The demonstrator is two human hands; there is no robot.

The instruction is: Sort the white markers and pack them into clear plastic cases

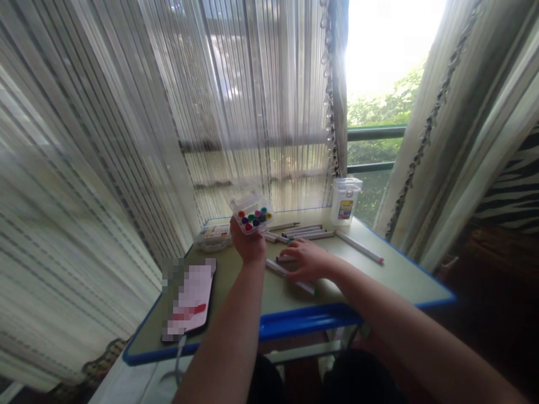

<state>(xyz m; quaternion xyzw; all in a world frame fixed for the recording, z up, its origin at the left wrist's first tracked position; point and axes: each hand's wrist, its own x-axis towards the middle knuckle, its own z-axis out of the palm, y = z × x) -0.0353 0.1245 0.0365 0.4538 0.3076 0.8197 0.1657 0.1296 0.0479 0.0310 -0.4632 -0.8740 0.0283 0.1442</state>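
Note:
My left hand is closed around a clear plastic marker case, raised above the table and tilted so its contents face me. Inside it stand several markers with coloured ends in red, blue, green, pink and yellow. The case's clear lid is flipped up at the back. Low over the tabletop, my right hand has its fingers apart and bent. Beneath those fingers lies a white marker with a green end. More white markers are scattered just beyond the hand. Whether the fingertips touch a marker I cannot tell.
A blue-edged table carries everything. At back right stands a clear lidded container with a label. Another flat clear case lies at left, with a phone-like device and cable nearer me. A pink-ended marker lies right. Curtains hang behind.

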